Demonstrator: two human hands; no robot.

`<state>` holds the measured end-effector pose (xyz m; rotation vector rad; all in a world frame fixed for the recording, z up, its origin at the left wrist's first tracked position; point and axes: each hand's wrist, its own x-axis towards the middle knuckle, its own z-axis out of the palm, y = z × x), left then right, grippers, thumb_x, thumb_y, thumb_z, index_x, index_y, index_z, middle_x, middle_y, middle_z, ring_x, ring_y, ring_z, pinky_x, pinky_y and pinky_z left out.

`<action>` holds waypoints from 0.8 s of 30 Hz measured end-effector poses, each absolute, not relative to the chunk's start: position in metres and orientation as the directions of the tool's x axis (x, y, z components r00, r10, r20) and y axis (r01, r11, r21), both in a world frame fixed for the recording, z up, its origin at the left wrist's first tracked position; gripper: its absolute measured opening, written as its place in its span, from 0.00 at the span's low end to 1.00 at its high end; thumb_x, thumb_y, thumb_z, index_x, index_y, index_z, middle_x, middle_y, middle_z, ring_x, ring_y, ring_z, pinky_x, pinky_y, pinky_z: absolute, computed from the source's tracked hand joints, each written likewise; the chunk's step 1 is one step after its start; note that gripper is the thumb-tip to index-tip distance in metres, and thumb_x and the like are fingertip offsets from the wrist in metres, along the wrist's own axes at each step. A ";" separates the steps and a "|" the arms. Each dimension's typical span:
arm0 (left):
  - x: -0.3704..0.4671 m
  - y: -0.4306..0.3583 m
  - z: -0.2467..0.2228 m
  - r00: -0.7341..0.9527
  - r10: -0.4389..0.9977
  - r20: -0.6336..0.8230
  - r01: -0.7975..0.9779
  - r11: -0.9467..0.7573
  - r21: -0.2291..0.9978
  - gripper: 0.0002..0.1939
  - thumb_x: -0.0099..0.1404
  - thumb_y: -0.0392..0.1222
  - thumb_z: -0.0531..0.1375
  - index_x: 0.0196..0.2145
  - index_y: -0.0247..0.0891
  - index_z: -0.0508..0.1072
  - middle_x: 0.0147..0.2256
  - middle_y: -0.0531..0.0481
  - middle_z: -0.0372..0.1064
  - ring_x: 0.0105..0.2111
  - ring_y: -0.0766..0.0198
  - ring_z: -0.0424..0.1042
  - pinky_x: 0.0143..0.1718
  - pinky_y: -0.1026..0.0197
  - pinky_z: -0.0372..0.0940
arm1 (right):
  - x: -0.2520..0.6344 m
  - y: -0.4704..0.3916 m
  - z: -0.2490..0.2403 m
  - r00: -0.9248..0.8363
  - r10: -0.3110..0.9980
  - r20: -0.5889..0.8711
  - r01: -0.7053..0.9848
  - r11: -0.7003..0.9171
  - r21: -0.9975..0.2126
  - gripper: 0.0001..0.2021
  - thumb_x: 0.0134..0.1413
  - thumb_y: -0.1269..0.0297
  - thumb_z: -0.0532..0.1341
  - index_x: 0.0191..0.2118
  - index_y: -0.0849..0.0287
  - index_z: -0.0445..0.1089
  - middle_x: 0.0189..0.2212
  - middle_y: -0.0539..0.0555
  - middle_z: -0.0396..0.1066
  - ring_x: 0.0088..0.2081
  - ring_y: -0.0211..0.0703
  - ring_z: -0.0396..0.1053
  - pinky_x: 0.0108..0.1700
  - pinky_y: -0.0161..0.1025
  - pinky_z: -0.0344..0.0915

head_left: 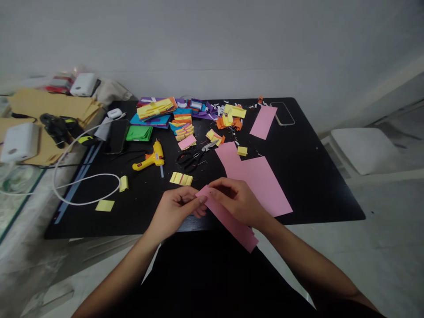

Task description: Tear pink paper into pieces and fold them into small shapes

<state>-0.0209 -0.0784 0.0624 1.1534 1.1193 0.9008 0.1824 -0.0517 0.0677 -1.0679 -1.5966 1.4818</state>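
Observation:
A long pink paper strip (233, 221) slants over the front edge of the black table, held at its upper left end by both hands. My left hand (177, 208) pinches that end between thumb and fingers. My right hand (239, 201) grips the strip just beside it, thumb on top and fingers curled over. Close to my right hand lies a large pink sheet (266, 185), overlapping another pink piece (228, 157). Beyond my left hand is a small folded yellow piece (181, 178). Black-handled scissors (195, 155) lie past it.
A yellow glue gun (150, 157), a phone (117, 136) and a looping white cable (86, 203) are on the left. Stacks of coloured paper (154, 110) and scraps (232, 119) fill the back. A phone case (282, 114) lies at back right; a white stool (361, 150) stands beyond.

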 end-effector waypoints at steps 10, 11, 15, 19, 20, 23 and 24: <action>-0.021 -0.079 0.063 0.276 0.936 -0.218 0.008 0.225 0.974 0.11 0.66 0.48 0.68 0.33 0.37 0.79 0.27 0.48 0.81 0.26 0.62 0.81 0.32 0.60 0.79 | 0.181 -0.052 0.069 -0.371 0.928 -0.019 0.150 0.040 -0.988 0.08 0.64 0.59 0.65 0.39 0.56 0.78 0.35 0.52 0.81 0.37 0.42 0.77 0.40 0.39 0.71; -0.021 -0.079 0.062 0.277 0.935 -0.220 0.009 0.226 0.974 0.12 0.66 0.48 0.68 0.33 0.36 0.79 0.27 0.48 0.81 0.26 0.62 0.81 0.32 0.60 0.79 | 0.181 -0.052 0.069 -0.367 0.930 -0.020 0.152 0.039 -0.988 0.08 0.64 0.59 0.65 0.39 0.57 0.78 0.35 0.52 0.81 0.37 0.42 0.77 0.39 0.39 0.71; -0.020 -0.080 0.062 0.287 0.933 -0.216 0.000 0.226 0.974 0.12 0.66 0.49 0.68 0.32 0.36 0.79 0.27 0.48 0.81 0.26 0.62 0.81 0.30 0.61 0.78 | 0.181 -0.054 0.072 -0.366 0.930 -0.046 0.150 0.011 -0.989 0.08 0.62 0.59 0.66 0.38 0.57 0.77 0.34 0.52 0.80 0.36 0.42 0.76 0.38 0.39 0.71; -0.020 -0.081 0.062 0.302 0.930 -0.211 -0.002 0.221 0.975 0.11 0.67 0.47 0.68 0.32 0.36 0.79 0.26 0.49 0.80 0.26 0.63 0.80 0.30 0.62 0.78 | 0.182 -0.054 0.074 -0.403 0.909 -0.103 0.134 -0.053 -0.990 0.09 0.60 0.57 0.69 0.36 0.57 0.78 0.33 0.51 0.79 0.34 0.41 0.75 0.37 0.39 0.70; -0.021 -0.082 0.062 0.295 0.934 -0.199 -0.005 0.210 0.978 0.10 0.66 0.46 0.69 0.33 0.36 0.79 0.27 0.49 0.81 0.26 0.63 0.81 0.30 0.62 0.78 | 0.182 -0.053 0.075 -0.410 0.905 -0.114 0.124 -0.068 -0.990 0.09 0.60 0.56 0.69 0.36 0.57 0.78 0.32 0.51 0.79 0.34 0.41 0.75 0.37 0.38 0.70; -0.024 -0.083 0.060 0.225 0.969 -0.104 -0.026 0.112 0.993 0.09 0.63 0.43 0.72 0.40 0.38 0.81 0.31 0.50 0.83 0.30 0.62 0.82 0.36 0.61 0.79 | 0.184 -0.052 0.074 -0.421 0.896 -0.143 0.098 -0.112 -0.989 0.09 0.60 0.57 0.68 0.36 0.57 0.78 0.33 0.51 0.79 0.34 0.40 0.75 0.38 0.38 0.70; -0.026 -0.084 0.060 0.199 0.978 -0.062 -0.009 0.066 0.998 0.11 0.62 0.41 0.73 0.42 0.39 0.82 0.33 0.50 0.83 0.32 0.62 0.83 0.38 0.61 0.79 | 0.184 -0.051 0.074 -0.420 0.894 -0.154 0.096 -0.125 -0.987 0.09 0.60 0.57 0.68 0.36 0.57 0.78 0.33 0.51 0.79 0.34 0.40 0.75 0.38 0.38 0.70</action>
